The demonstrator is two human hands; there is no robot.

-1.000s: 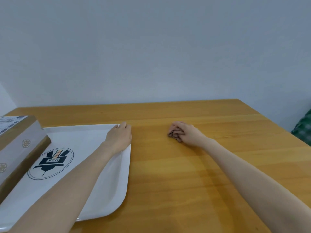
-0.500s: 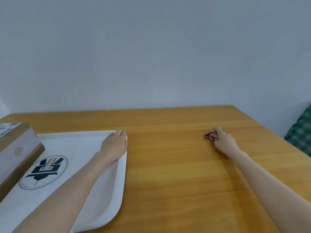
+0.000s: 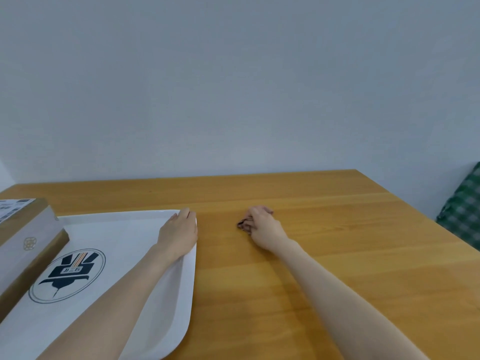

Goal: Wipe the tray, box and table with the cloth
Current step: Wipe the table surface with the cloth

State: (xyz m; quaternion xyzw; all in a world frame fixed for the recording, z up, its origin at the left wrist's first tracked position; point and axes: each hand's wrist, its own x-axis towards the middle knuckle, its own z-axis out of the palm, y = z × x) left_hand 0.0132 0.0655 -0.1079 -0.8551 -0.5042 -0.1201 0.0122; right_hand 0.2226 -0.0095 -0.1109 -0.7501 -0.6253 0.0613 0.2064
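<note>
Wooden table (image 3: 337, 255): white tray (image 3: 117, 229) left, bunched cloth (image 3: 242, 225) centre.

a plain pale grey-blue wall (image 3: 233, 87) is filling the upper half of the view, running unbroken behind the far edge of a wooden bench (image 3: 350, 255). the bench's honey-coloured boards are showing grain lines running left to right, and soft, even light is lying across them with a faint sheen. at the right edge, past the bench's side, a green-and-white checked fabric (image 3: 463, 211) is showing, partly cut off by the frame.
</note>
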